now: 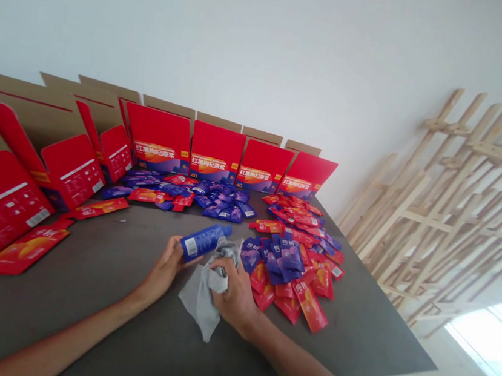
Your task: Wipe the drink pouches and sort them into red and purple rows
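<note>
My left hand (163,269) is closed round the lower end of a blue sachet (203,240), held just above the dark table (98,273). My right hand (231,292) grips a grey cloth (203,295) bunched against the sachet's upper end, with the rest of the cloth hanging down onto the table. Right of my hands lies a pile of red and blue sachets (293,272).
A row of open red boxes (216,153) stands along the table's far edge and down the left side, with more sachets (186,195) spread before them. Loose red sachets (26,252) lie at the left. Wooden frames (451,194) lean against the wall at the right.
</note>
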Motion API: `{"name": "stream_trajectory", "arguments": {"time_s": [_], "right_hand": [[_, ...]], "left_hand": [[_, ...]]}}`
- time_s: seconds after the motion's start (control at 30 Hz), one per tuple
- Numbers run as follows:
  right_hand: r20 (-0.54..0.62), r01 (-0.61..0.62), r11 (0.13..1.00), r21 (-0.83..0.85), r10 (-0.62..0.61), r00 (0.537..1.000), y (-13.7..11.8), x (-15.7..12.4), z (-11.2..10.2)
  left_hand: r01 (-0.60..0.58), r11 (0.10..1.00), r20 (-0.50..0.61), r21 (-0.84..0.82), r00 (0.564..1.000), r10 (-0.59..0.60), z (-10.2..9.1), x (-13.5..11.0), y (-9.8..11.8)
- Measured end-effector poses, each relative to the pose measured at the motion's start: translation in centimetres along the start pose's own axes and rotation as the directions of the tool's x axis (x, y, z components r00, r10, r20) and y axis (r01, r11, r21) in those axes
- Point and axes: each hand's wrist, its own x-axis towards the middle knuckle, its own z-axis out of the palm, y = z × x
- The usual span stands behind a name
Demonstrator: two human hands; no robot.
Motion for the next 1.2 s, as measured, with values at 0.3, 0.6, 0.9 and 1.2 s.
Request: {"name": "stream_trajectory", "arguments": {"time_s": [0.3, 0.6, 0.9, 1.2], "right_hand": [[0.138, 0.095, 0.994, -0.049, -0.088, 0.987, -0.7, 0.9, -0.2], [0.046, 0.018, 0.996, -0.091, -0.013, 0.999, -1.0, 1.0, -1.6], [-0.168, -0.131, 0.989, -0.064, 0.118, 0.979, 1.0, 2.2, -2.7], [0.237, 0.075, 0.996, -0.044, -0.063, 0.969, 0.3, 1.4, -1.3]], "left_hand": [[0.039, 0.996, 0.101, -0.081, 0.994, -0.031, 3.5, -5.0, 0.6], [0.058, 0.979, 0.192, -0.196, 0.981, -0.02, 2.1, -4.0, -0.2], [0.391, 0.796, 0.474, -0.462, 0.867, -0.151, 2.7, -4.1, 0.8], [0.584, 0.657, 0.584, -0.477, 0.769, -0.26, 2.4, -2.8, 2.2]]}}
